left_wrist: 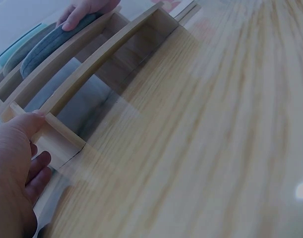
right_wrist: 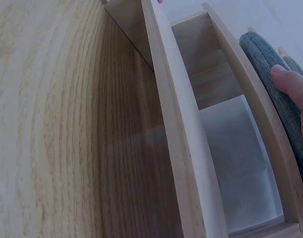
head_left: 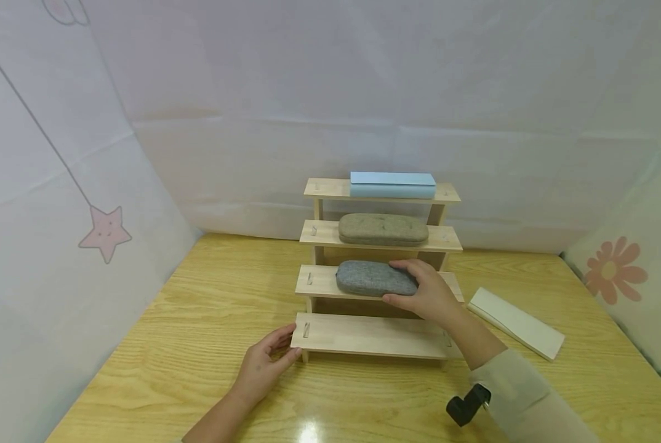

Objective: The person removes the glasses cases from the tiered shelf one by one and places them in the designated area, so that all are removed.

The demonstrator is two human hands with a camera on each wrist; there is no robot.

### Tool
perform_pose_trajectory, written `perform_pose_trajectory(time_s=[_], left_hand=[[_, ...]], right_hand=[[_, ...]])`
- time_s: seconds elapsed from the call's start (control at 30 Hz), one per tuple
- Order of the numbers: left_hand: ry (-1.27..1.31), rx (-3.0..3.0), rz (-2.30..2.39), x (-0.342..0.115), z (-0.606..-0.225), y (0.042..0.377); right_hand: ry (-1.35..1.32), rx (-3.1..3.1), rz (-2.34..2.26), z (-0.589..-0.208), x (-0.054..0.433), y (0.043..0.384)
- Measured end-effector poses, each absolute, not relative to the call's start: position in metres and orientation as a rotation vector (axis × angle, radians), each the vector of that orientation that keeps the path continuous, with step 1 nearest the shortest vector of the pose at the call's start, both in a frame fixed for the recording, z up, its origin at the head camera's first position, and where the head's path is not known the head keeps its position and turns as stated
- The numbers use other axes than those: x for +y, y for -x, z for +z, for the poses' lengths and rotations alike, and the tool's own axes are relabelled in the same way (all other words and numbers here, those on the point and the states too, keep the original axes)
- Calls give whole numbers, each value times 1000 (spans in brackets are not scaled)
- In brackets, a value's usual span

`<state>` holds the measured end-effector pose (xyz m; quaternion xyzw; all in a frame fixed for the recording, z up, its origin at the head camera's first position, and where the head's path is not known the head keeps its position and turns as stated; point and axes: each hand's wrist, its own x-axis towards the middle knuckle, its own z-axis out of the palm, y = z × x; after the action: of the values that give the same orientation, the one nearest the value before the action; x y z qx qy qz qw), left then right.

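A four-tier wooden display stand (head_left: 358, 335) stands on the table. My left hand (head_left: 266, 362) holds the left end of its lowest tier, thumb at the front corner; the left wrist view shows this thumb (left_wrist: 30, 124) on the board's corner. My right hand (head_left: 427, 292) grips the right end of a grey-blue fabric glasses case (head_left: 366, 278) that sits on the second tier from the bottom. In the right wrist view the thumb (right_wrist: 290, 82) presses the case's front side. An olive-brown glasses case (head_left: 383, 229) lies one tier higher, and a light blue case (head_left: 391, 184) is on the top tier.
A cream folded case (head_left: 516, 323) lies flat on the wood-grain table (head_left: 197, 344), right of the stand. Behind hangs a pale cloth backdrop (head_left: 364, 80) with a printed star and flowers. A black clip-like device (head_left: 468, 406) is at my right sleeve.
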<state>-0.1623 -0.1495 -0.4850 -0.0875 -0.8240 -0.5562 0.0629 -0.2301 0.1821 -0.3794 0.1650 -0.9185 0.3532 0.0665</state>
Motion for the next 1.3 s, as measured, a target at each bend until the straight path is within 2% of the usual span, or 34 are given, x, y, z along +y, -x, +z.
perform_pose_trajectory(time_s=[1.3], left_hand=[[245,-2495,-1692,-149,-485,163]], right_hand=[[-435,-2760,1081,-375,204,221]])
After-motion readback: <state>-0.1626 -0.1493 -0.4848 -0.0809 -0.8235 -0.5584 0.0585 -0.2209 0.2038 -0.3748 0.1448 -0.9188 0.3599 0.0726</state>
